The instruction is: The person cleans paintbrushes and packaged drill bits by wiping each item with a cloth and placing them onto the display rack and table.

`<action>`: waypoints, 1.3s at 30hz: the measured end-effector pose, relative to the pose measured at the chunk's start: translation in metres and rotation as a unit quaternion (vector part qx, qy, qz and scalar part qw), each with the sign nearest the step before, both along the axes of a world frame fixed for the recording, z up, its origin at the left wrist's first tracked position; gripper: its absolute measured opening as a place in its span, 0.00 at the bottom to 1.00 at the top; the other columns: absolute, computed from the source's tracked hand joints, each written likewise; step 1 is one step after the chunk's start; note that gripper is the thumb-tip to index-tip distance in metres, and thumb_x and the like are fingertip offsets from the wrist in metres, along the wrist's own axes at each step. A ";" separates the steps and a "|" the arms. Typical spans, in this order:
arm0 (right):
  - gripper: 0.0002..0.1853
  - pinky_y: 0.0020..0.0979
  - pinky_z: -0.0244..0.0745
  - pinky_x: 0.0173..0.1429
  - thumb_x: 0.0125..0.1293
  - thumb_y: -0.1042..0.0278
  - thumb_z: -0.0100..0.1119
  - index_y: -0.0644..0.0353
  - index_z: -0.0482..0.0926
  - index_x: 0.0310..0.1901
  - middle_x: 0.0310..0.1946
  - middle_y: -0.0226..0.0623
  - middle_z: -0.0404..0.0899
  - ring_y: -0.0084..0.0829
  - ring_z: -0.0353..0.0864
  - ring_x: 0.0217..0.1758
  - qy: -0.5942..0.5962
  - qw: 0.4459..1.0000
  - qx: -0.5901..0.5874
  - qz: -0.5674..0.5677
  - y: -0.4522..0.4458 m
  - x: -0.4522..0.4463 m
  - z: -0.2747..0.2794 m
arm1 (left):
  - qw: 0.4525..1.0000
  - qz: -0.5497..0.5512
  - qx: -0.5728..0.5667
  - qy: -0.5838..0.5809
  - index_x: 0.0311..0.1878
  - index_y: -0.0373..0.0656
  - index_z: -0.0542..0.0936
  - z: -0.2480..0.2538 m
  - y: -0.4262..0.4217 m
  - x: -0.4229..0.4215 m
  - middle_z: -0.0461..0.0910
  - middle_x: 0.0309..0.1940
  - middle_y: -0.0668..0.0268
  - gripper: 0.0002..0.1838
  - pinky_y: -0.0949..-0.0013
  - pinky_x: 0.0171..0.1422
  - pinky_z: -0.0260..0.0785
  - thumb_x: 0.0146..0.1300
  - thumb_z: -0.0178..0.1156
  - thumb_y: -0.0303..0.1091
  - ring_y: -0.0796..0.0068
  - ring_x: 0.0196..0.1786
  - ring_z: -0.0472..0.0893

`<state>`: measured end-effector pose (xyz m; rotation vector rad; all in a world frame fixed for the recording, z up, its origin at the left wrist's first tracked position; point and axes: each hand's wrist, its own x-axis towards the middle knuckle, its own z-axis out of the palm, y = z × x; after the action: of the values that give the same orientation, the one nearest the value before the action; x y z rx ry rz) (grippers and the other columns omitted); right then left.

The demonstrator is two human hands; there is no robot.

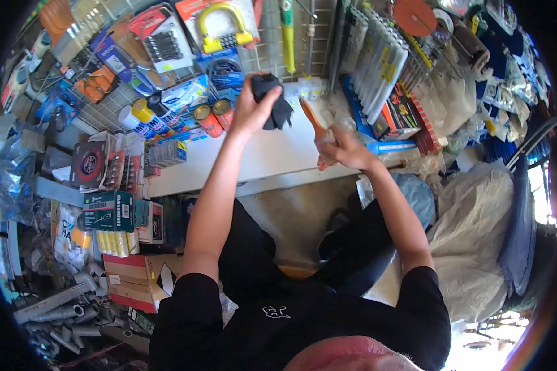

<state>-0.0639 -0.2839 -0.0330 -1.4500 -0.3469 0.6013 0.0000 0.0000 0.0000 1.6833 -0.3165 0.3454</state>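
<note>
My left hand (254, 108) is closed around a bunched black cloth (272, 102), raised above the white shelf top (229, 154). To its right, my right hand (346, 148) grips what looks like a paintbrush (314, 117). Its orange wooden handle points up and away from me, and my fingers hide most of its lower end. The hands are apart, and the cloth and the handle do not touch. Just beyond the left hand stand spray cans (145, 111) and small round tins (209, 119).
Packaged tools and a yellow U-shaped lock (223, 28) hang on the wire rack behind. Silver tubes (384, 71) stand at the right beside a red-and-black box (400, 114). Boxed goods (108, 210) and grey pipe fittings (62, 312) crowd the left. Beige sheeting (476, 229) hangs at the right.
</note>
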 end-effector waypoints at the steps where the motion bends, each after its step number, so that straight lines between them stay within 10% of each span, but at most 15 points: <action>1: 0.32 0.49 0.88 0.43 0.69 0.52 0.69 0.66 0.71 0.65 0.45 0.50 0.89 0.39 0.90 0.38 -0.028 0.991 -0.133 0.020 0.002 0.013 -0.016 | 1.000 -0.006 -0.014 -0.003 0.61 0.39 0.71 -0.004 0.000 -0.001 0.81 0.50 0.58 0.28 0.63 0.62 0.74 0.67 0.72 0.43 0.68 0.54 0.81; 5: 0.23 0.43 0.85 0.43 0.69 0.60 0.66 0.67 0.76 0.59 0.37 0.45 0.89 0.38 0.90 0.42 -0.206 0.845 -0.492 0.032 0.005 0.058 -0.032 | 0.999 -0.010 -0.039 0.013 0.60 0.38 0.71 0.006 -0.024 -0.005 0.81 0.50 0.56 0.28 0.61 0.63 0.73 0.68 0.70 0.46 0.63 0.55 0.82; 9: 0.22 0.45 0.84 0.52 0.69 0.56 0.65 0.66 0.79 0.56 0.34 0.54 0.87 0.51 0.89 0.43 -0.366 0.776 -0.498 -0.127 0.019 0.056 -0.054 | 0.989 -0.081 0.098 0.075 0.66 0.41 0.72 0.039 -0.035 -0.043 0.79 0.57 0.53 0.28 0.60 0.67 0.72 0.68 0.70 0.40 0.65 0.61 0.80; 11: 0.28 0.47 0.81 0.60 0.71 0.50 0.61 0.58 0.74 0.66 0.50 0.51 0.86 0.48 0.87 0.53 -0.350 0.885 -0.207 -0.228 0.025 0.055 -0.040 | 0.967 -0.049 0.175 -0.177 0.67 0.43 0.73 0.028 -0.038 -0.038 0.79 0.60 0.52 0.29 0.58 0.70 0.71 0.65 0.71 0.34 0.56 0.64 0.80; 12: 0.29 0.48 0.79 0.62 0.73 0.47 0.58 0.53 0.71 0.69 0.57 0.48 0.81 0.46 0.84 0.58 -0.156 0.963 -0.036 -0.216 0.035 0.042 -0.006 | 0.968 -0.055 0.169 -0.175 0.67 0.41 0.73 0.037 -0.038 -0.046 0.77 0.63 0.50 0.30 0.57 0.73 0.68 0.61 0.70 0.27 0.49 0.67 0.78; 15: 0.27 0.59 0.78 0.66 0.80 0.42 0.49 0.45 0.67 0.73 0.67 0.39 0.76 0.39 0.79 0.68 0.130 0.950 0.277 -0.063 0.050 -0.001 0.062 | 0.951 -0.066 0.216 -0.211 0.73 0.40 0.70 0.051 -0.043 -0.057 0.70 0.72 0.49 0.36 0.54 0.80 0.62 0.58 0.64 0.25 0.47 0.76 0.69; 19: 0.23 0.48 0.84 0.66 0.76 0.67 0.51 0.54 0.68 0.71 0.62 0.41 0.79 0.38 0.83 0.63 0.047 0.955 0.276 -0.099 0.053 -0.023 0.065 | 0.930 -0.160 0.265 -0.200 0.70 0.42 0.78 0.132 -0.021 -0.104 0.81 0.65 0.53 0.30 0.55 0.77 0.69 0.62 0.64 0.29 0.51 0.70 0.79; 22: 0.24 0.50 0.86 0.63 0.73 0.69 0.49 0.53 0.68 0.69 0.60 0.41 0.80 0.39 0.84 0.62 0.008 0.956 0.272 -0.113 0.035 -0.018 0.070 | 0.916 0.090 0.079 -0.383 0.43 0.42 0.86 0.202 0.026 -0.111 0.89 0.44 0.62 0.06 0.67 0.53 0.81 0.67 0.63 0.21 0.71 0.45 0.89; 24: 0.22 0.52 0.86 0.59 0.73 0.67 0.47 0.52 0.69 0.68 0.60 0.41 0.80 0.41 0.85 0.60 0.016 0.945 0.300 -0.128 0.020 -0.011 0.067 | 0.797 0.358 0.138 -0.467 0.43 0.42 0.85 0.274 0.079 -0.097 0.88 0.38 0.65 0.02 0.70 0.45 0.78 0.69 0.66 0.26 0.74 0.38 0.86; 28: 0.22 0.53 0.85 0.58 0.73 0.64 0.46 0.51 0.70 0.67 0.61 0.41 0.80 0.43 0.84 0.60 0.050 0.925 0.338 -0.164 0.009 -0.010 0.068 | 0.638 0.599 0.245 -0.417 0.50 0.38 0.84 0.366 0.191 -0.028 0.88 0.38 0.58 0.22 0.63 0.55 0.78 0.64 0.74 0.47 0.63 0.46 0.88; 31: 0.22 0.54 0.84 0.60 0.73 0.63 0.46 0.51 0.71 0.67 0.61 0.40 0.80 0.42 0.84 0.62 0.039 0.919 0.358 -0.160 0.006 -0.011 0.068 | 0.768 0.515 0.260 -0.280 0.52 0.37 0.83 0.382 0.240 0.010 0.88 0.45 0.54 0.28 0.56 0.59 0.76 0.61 0.73 0.54 0.53 0.51 0.86; 39: 0.22 0.54 0.82 0.65 0.73 0.63 0.45 0.51 0.72 0.67 0.62 0.38 0.80 0.40 0.82 0.64 0.039 0.917 0.347 -0.191 0.000 -0.005 0.051 | 0.781 0.513 0.203 -0.294 0.49 0.38 0.85 0.380 0.261 0.016 0.88 0.46 0.54 0.22 0.60 0.58 0.75 0.65 0.68 0.49 0.58 0.51 0.86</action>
<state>-0.0685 -0.2838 0.0177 -0.7681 -0.1737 0.1759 0.0158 0.2608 0.3804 2.0150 0.1387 1.7487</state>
